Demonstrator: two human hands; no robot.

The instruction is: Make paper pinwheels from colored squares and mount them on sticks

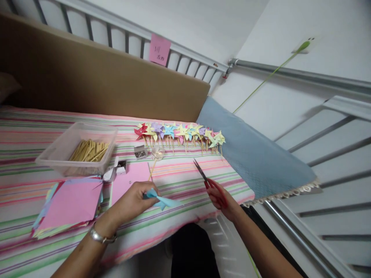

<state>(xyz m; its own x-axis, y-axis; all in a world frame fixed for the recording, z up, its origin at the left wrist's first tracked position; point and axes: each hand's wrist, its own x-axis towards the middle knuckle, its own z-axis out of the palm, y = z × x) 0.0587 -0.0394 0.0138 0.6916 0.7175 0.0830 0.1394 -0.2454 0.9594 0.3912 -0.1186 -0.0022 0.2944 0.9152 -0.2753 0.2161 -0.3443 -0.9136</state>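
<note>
My left hand (137,199) is closed on a blue paper pinwheel (164,201), its vanes folded and pointing right over the striped cloth. My right hand (222,199) grips a pair of scissors (200,170) by the red handles, with the blades close together and pointing up and left. The scissors and the pinwheel are apart. Just beyond my left hand a thin wooden stick (152,170) leans on a small clear round dish (158,151). A pink sheet of paper (139,173) lies partly behind that hand.
A row of finished pinwheels (182,133) lies at the back. At left are a clear plastic box (55,156) of wooden sticks (89,150) and a stack of coloured paper (71,200). Small boxes of metal pins (140,152) stand mid-table. A cardboard panel (101,81) and railings border the cloth.
</note>
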